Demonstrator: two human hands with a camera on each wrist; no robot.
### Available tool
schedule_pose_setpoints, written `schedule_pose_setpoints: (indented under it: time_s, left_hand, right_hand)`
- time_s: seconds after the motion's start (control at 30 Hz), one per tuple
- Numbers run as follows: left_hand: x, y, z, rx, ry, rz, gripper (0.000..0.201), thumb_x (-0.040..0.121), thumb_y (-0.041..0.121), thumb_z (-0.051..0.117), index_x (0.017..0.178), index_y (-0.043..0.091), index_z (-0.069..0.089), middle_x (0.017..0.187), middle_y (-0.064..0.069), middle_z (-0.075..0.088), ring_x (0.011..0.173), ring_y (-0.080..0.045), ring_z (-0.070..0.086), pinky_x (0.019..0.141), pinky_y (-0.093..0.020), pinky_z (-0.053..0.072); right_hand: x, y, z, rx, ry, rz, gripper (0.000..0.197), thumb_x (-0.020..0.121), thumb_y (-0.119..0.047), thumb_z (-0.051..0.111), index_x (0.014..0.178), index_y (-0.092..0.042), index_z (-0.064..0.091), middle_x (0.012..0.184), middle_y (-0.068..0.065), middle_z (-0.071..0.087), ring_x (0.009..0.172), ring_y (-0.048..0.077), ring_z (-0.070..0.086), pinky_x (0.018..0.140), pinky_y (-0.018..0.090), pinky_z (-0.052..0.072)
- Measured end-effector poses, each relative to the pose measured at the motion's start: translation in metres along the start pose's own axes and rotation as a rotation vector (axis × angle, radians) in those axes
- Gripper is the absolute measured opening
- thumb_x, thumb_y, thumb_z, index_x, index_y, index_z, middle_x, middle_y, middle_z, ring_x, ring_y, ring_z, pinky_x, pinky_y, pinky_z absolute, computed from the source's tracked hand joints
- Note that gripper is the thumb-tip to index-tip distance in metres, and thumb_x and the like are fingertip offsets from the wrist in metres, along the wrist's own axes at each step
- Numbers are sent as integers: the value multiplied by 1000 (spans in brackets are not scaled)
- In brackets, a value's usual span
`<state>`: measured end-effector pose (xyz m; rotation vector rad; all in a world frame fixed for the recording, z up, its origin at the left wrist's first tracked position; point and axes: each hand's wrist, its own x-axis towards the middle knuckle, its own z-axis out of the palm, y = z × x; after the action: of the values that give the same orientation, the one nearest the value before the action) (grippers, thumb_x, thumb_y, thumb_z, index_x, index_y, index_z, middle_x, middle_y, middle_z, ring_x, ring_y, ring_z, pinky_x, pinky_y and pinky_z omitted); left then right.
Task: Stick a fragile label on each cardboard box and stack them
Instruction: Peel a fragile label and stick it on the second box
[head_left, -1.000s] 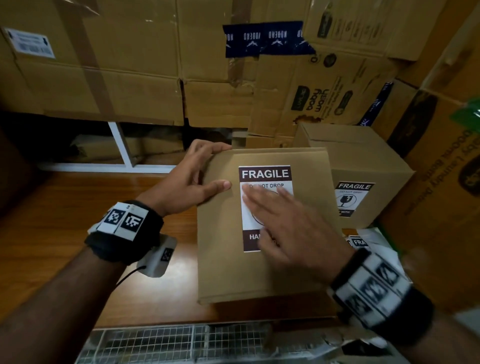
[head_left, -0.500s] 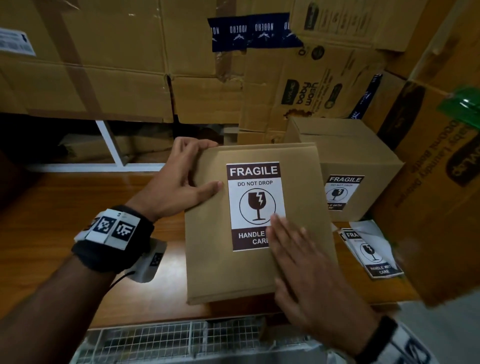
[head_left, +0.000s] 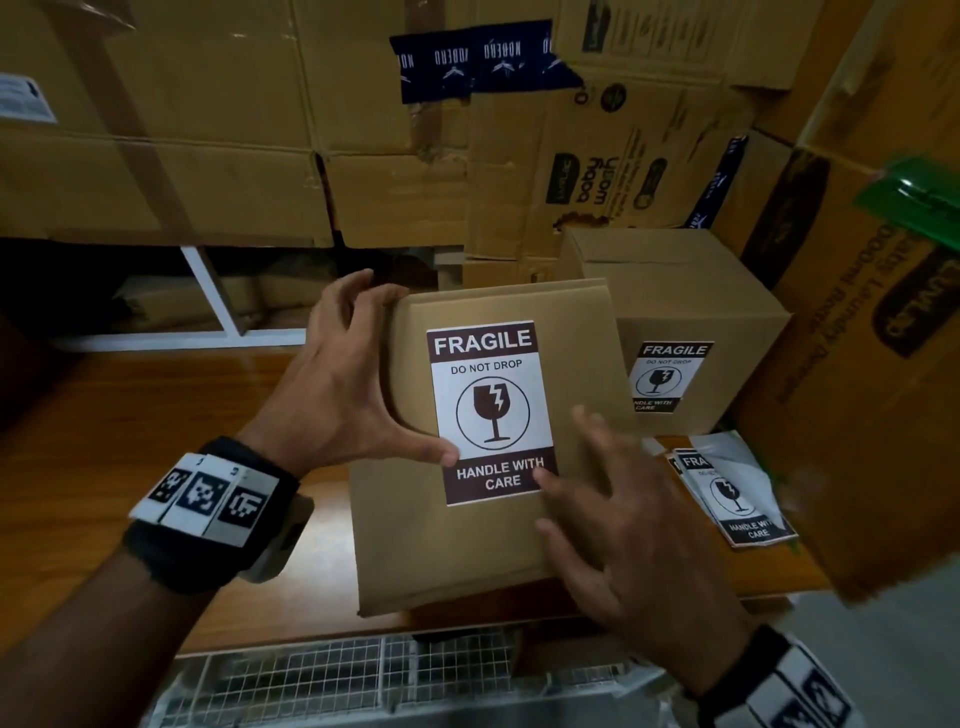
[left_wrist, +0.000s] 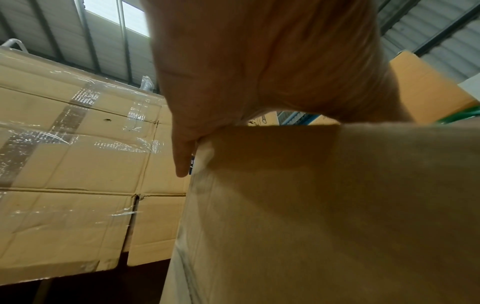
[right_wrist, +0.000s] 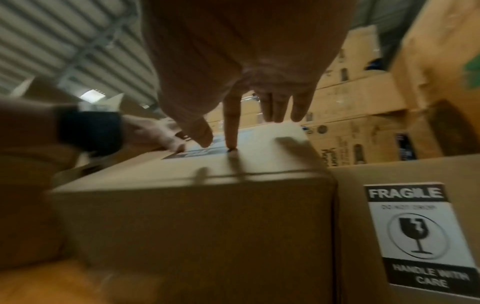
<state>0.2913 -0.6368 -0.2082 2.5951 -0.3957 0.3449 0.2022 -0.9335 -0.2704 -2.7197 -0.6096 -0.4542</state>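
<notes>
A wall of big, worn brown cardboard cartons (head_left: 218, 156) rises behind the glossy wooden counter (head_left: 104, 426). On the counter, near its front edge, sits the plain brown cardboard box (head_left: 483, 556) under the hands, with a white and dark brown rectangular fragile label (head_left: 491, 410) stuck flat on its top face. Just behind it to the right stands a second brown cardboard box (head_left: 691, 291), whose front carries its own fragile label (head_left: 667, 376). The left hand (head_left: 337, 389) grips the near box's far left corner, fingers curled over the edge and thumb pressing the label's left border. The right hand (head_left: 634, 530) is spread flat, fingers straight, fingertips (right_wrist: 231, 144) touching the label's lower right corner. A small pile of spare fragile labels (head_left: 737, 499) lies on the counter to the right.
</notes>
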Motion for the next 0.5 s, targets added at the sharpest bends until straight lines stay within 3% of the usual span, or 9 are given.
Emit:
schedule_pose_setpoints:
  time_s: [0.07, 0.13, 0.23, 0.3, 0.37, 0.43, 0.5]
  left_hand:
    - [-5, 5, -1, -12, -18, -44, 153, 29, 88, 82, 157, 30, 20, 168, 6, -3, 156, -28, 9, 117, -46, 24]
    - [-11, 10, -1, -41, -25, -81, 152, 30, 79, 87, 158, 35, 18, 168, 9, -14, 157, -28, 4, 116, -41, 19]
    - [-21, 15, 2, -95, -1, -156, 150, 39, 72, 87, 162, 41, 7, 170, 6, -20, 157, -27, 3, 119, -44, 19]
    - [-32, 13, 5, -163, 40, -262, 155, 46, 67, 89, 163, 39, -9, 173, 1, -2, 157, -23, 11, 122, -48, 22]
    - [-50, 12, 10, -247, 26, -331, 157, 49, 63, 92, 161, 40, -15, 167, 2, 30, 147, -19, 38, 118, -48, 40]
    - [-71, 17, 16, -238, -11, -352, 151, 45, 68, 92, 161, 40, -1, 154, 9, 50, 128, -13, 56, 103, -37, 52]
    - [-84, 22, 21, -203, 25, -370, 142, 42, 72, 92, 156, 37, 14, 145, 12, 55, 115, -8, 56, 90, -30, 52]
  right_hand:
    - [10, 13, -8, 87, 109, 168, 54, 90, -59, 65, 133, -28, 60, 164, 10, 31, 147, 28, 39, 114, 49, 44]
    - [24, 29, -14, 219, 119, 338, 88, 78, -73, 67, 149, -31, 36, 162, 7, 34, 141, 26, 44, 109, 53, 48]
    - [38, 39, -14, 384, 16, 338, 127, 68, -77, 77, 160, -45, -5, 161, 5, 40, 137, 25, 50, 110, 54, 47]
    - [40, 40, -11, 378, -8, 294, 134, 67, -75, 80, 159, -49, -14, 164, 3, 37, 142, 23, 45, 114, 51, 43]
    - [41, 42, -9, 404, -4, 294, 136, 65, -75, 82, 159, -52, -13, 165, 0, 35, 145, 21, 42, 115, 53, 43]
    - [42, 42, -9, 414, -5, 283, 138, 61, -78, 82, 159, -52, -11, 165, -3, 35, 146, 20, 42, 113, 55, 45]
    - [43, 38, -7, 396, -18, 250, 142, 59, -75, 85, 161, -48, -10, 166, -4, 32, 146, 16, 39, 116, 46, 41]
